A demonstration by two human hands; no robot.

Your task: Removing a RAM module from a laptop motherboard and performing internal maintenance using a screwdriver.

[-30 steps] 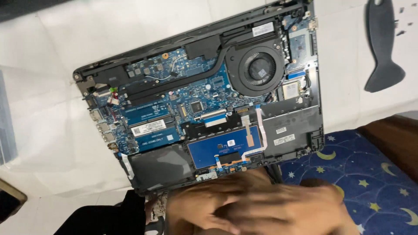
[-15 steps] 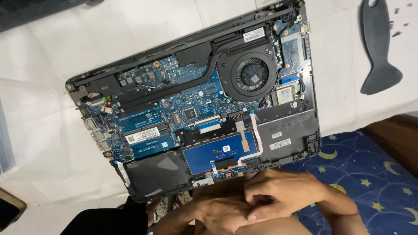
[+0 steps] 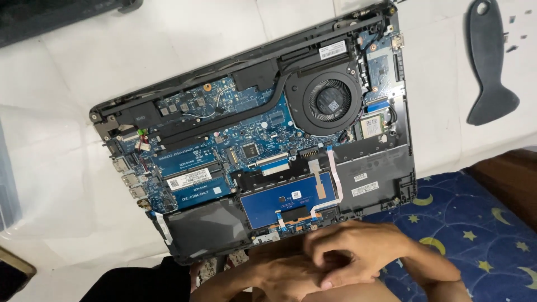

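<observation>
Lying opened on the white counter, the laptop is seen just beyond both hands; the right hand is curled over the left hand, nothing visibly held.

A tabletop covered in white paper carried an opened grey laptop with its blue circuit board bared at the centre. A dark grey plastic pry tool lay at two o'clock.
</observation>
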